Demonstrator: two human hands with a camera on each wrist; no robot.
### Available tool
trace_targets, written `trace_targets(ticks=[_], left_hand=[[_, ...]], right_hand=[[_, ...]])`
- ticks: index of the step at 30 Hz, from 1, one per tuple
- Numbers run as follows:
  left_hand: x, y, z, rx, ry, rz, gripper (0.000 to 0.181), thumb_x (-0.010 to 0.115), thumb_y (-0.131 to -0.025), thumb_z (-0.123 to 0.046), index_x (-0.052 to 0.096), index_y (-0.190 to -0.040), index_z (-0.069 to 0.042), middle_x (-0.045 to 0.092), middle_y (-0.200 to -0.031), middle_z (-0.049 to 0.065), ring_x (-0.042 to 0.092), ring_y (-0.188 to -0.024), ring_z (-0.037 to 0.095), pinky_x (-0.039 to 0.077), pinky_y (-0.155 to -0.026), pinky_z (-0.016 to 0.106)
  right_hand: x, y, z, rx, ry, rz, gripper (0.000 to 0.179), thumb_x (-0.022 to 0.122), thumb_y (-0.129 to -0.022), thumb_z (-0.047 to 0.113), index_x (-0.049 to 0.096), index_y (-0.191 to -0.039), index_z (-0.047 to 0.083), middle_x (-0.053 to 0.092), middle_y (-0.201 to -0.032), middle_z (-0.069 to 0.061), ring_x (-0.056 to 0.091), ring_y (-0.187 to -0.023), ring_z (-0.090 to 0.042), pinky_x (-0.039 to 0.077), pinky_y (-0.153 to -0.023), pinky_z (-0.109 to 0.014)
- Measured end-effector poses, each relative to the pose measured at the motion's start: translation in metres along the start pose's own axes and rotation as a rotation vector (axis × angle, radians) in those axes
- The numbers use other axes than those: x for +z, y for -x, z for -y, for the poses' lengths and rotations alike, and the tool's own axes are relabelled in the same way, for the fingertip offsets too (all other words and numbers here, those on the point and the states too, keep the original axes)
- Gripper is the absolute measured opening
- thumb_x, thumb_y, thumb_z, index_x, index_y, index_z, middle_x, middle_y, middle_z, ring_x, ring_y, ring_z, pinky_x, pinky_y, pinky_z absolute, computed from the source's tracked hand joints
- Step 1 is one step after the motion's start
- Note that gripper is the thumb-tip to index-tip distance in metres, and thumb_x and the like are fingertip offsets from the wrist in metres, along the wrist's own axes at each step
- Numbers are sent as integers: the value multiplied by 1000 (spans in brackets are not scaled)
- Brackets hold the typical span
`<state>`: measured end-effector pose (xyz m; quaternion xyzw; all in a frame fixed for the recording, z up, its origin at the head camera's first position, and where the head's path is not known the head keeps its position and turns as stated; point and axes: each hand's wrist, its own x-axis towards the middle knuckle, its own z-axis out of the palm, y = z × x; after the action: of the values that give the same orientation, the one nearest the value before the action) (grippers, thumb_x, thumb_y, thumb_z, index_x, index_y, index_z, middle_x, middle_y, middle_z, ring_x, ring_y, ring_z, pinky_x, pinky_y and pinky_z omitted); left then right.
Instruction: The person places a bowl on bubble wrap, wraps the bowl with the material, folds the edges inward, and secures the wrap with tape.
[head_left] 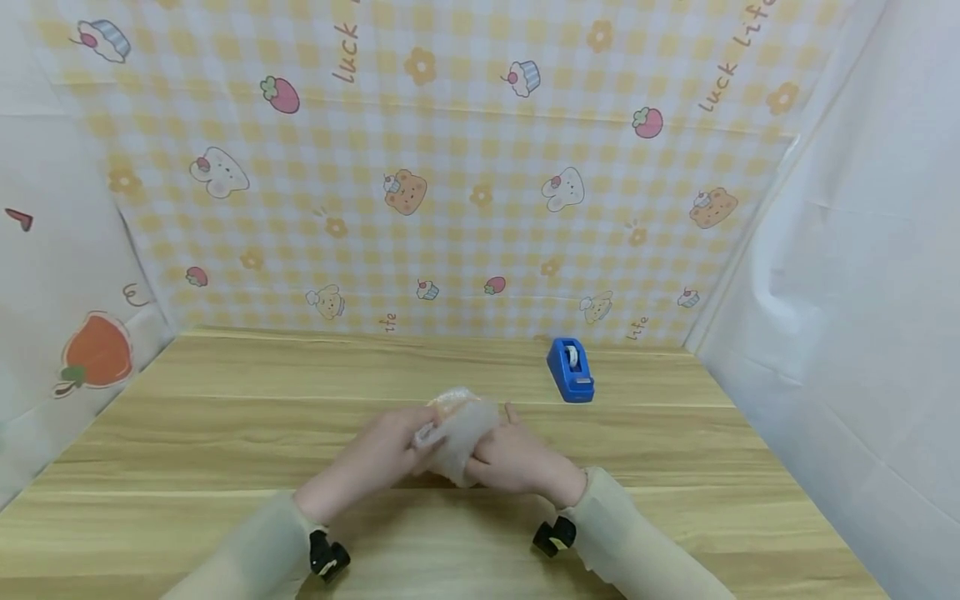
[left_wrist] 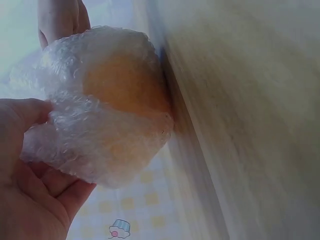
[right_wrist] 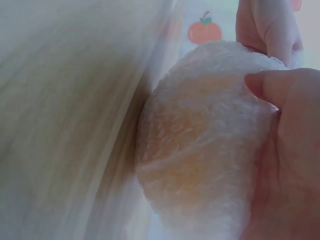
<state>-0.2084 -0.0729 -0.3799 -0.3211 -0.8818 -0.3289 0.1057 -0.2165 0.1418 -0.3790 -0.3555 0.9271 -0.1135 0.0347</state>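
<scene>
An orange, rounded item shows through layers of bubble wrap; the wrap blurs what kind of thing it is. The bundle sits low over the tabletop, between both hands. From its left side my left hand pinches a fold of the wrap, thumb above and fingers beneath. My right hand grips the other side, its thumb pressed on the wrap and the palm against the bundle. In the head view the hands hide part of the bundle.
A blue tape dispenser stands farther back on the wooden table, right of the hands. Behind the table hangs a yellow checked sheet; white sheets close off both sides.
</scene>
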Motion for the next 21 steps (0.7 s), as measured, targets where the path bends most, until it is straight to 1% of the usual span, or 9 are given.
trace_targets(ticks=[3, 7, 9, 11, 14, 16, 18, 20, 21], left_hand=[[3, -3, -1, -24, -16, -7, 14, 66, -93, -21, 59, -81, -20, 56, -76, -11, 52, -67, 5, 47, -59, 23], [5, -6, -3, -66, -28, -18, 20, 67, -92, -20, 56, -76, -19, 52, -70, -11, 48, -61, 5, 43, -54, 22], [6, -9, -4, -93, -35, -13, 23, 68, -91, -19, 55, -72, -18, 49, -65, -11, 47, -58, 6, 41, -51, 22], [7, -11, -6, -118, -51, -6, 25, 69, -90, -18, 54, -70, -18, 48, -62, -10, 45, -56, 6, 40, -49, 23], [8, -15, -8, -145, -90, 12, 28, 70, -88, -17, 51, -67, -16, 45, -59, -9, 44, -53, 8, 39, -48, 25], [9, -18, -10, -158, -120, 26, 30, 70, -88, -17, 50, -65, -16, 45, -58, -8, 43, -52, 9, 38, -47, 26], [9, -20, -12, -175, -136, 48, 33, 70, -88, -17, 47, -63, -15, 44, -56, -7, 42, -51, 9, 38, -47, 26], [8, -21, -13, -190, -139, 74, 36, 69, -88, -16, 45, -62, -14, 44, -55, -5, 42, -49, 10, 38, -47, 27], [8, -22, -14, -200, -144, 89, 36, 69, -89, -17, 45, -61, -14, 44, -54, -5, 42, -49, 10, 38, -47, 27]], right_hand=[[-1, 0, -1, -5, 13, 32, 32, 42, -99, 31, 71, -92, 17, 70, -96, 0, 59, -108, -19, 15, -108, -68], [-4, 1, -1, 1, -28, 75, 39, 35, -99, 31, 67, -79, 20, 59, -131, -3, 40, -133, -25, 10, -110, -66], [-6, 1, -1, -5, -48, 91, 39, 33, -98, 30, 60, -69, 24, 58, -132, -1, 36, -136, -26, 8, -110, -67], [-7, 1, -2, -20, -59, 96, 39, 33, -97, 30, 57, -68, 23, 60, -129, 1, 35, -137, -27, 9, -109, -67], [-8, 2, -2, -33, -57, 98, 39, 32, -98, 32, 66, -80, 23, 57, -134, 2, 32, -139, -29, 8, -109, -68], [-8, 1, -3, -32, -52, 101, 44, 30, -99, 33, 72, -97, 21, 55, -137, 2, 30, -140, -31, 8, -109, -68], [-7, 1, -3, -21, -42, 104, 47, 27, -101, 34, 71, -110, 23, 49, -143, 1, 27, -141, -32, 8, -110, -66], [-7, 0, -2, -9, -34, 109, 48, 25, -102, 34, 72, -108, 22, 50, -141, -1, 28, -140, -34, 9, -111, -65], [-7, 0, -2, -3, -30, 113, 48, 25, -102, 33, 72, -102, 23, 51, -141, -2, 29, -140, -34, 10, -111, -65]])
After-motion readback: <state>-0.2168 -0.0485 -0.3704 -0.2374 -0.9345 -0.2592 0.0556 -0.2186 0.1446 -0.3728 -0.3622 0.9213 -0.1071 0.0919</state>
